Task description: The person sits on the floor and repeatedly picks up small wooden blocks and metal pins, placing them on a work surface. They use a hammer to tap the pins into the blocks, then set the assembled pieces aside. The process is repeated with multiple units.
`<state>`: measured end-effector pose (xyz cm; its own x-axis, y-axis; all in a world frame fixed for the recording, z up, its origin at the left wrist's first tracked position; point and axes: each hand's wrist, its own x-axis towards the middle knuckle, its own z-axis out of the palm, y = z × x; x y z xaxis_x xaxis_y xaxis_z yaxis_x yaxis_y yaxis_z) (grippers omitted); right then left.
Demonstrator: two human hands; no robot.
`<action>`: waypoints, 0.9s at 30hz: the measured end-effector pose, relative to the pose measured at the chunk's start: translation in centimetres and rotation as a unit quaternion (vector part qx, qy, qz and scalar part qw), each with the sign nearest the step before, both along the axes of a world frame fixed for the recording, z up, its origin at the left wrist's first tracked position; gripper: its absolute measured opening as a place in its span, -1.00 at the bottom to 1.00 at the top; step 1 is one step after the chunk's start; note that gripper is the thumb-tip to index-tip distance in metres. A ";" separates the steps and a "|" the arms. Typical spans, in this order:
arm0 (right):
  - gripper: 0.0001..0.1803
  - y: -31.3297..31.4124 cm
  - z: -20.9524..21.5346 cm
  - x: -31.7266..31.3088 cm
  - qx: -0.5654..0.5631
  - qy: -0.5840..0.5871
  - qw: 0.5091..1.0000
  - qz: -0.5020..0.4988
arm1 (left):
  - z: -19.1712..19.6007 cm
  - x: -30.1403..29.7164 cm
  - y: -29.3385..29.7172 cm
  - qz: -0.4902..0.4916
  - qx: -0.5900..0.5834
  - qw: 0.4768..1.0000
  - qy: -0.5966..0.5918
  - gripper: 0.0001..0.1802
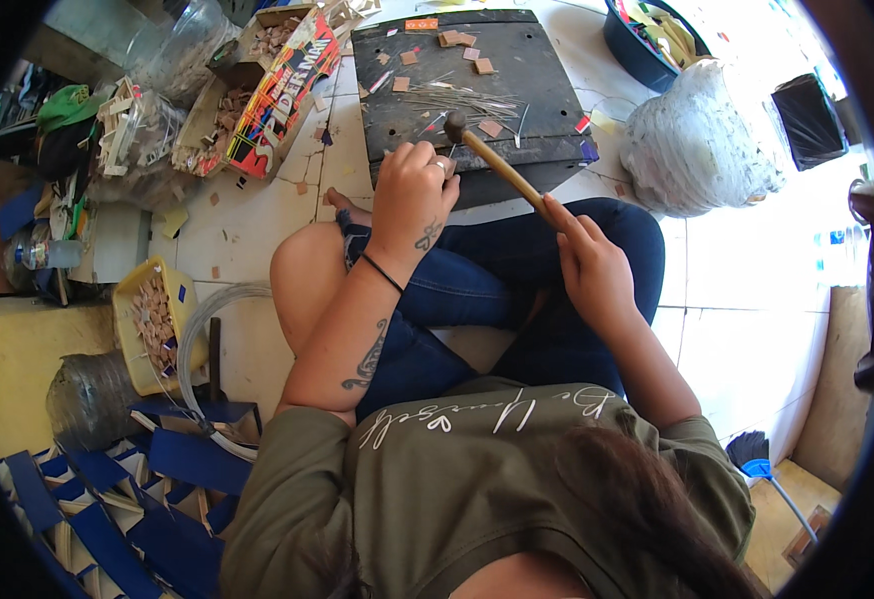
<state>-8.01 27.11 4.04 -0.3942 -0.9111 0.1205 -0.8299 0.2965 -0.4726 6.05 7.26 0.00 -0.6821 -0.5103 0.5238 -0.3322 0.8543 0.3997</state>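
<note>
I sit cross-legged on a tiled floor before a dark work block (pixel 517 70). My right hand (pixel 589 262) grips the wooden handle of a small hammer (pixel 487 152), whose metal head rests just above my left hand. My left hand (pixel 412 188) is closed at the block's near edge, pinching something small I cannot make out. Thin metal pins (pixel 457 100) and small brown squares (pixel 462 42) lie scattered on the block.
A yellow tub of brown pieces (pixel 147 329) stands at my left, with a wire coil (pixel 197 339) and blue card pieces (pixel 107 499) beside it. Cardboard boxes (pixel 257 90) sit far left, a white sack (pixel 697 140) and blue basin (pixel 637 45) far right.
</note>
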 end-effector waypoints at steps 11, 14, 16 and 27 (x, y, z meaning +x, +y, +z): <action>-0.48 1.2 -0.3 -0.7 -0.080 -0.060 0.995 -0.013 | 0.0 0.4 -1.2 0.015 -0.023 0.999 0.031 -0.90; -0.47 1.4 -0.2 -0.2 -0.060 -0.066 0.996 -0.018 | 0.1 0.4 -1.1 0.003 -0.012 1.000 0.028 -0.89; -0.47 1.5 -0.1 0.2 -0.060 -0.058 0.997 -0.008 | 0.2 0.4 -1.1 0.000 -0.001 1.000 0.020 -0.83; -0.47 2.0 0.5 0.0 -0.035 -0.002 0.999 -0.025 | 0.2 0.1 -1.0 -0.013 -0.019 1.000 0.006 -0.88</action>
<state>-8.00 29.16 4.56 -0.4395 -0.8796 0.1817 -0.8133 0.3039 -0.4962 6.13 6.23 0.21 -0.6884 -0.4717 0.5510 -0.3044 0.8774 0.3708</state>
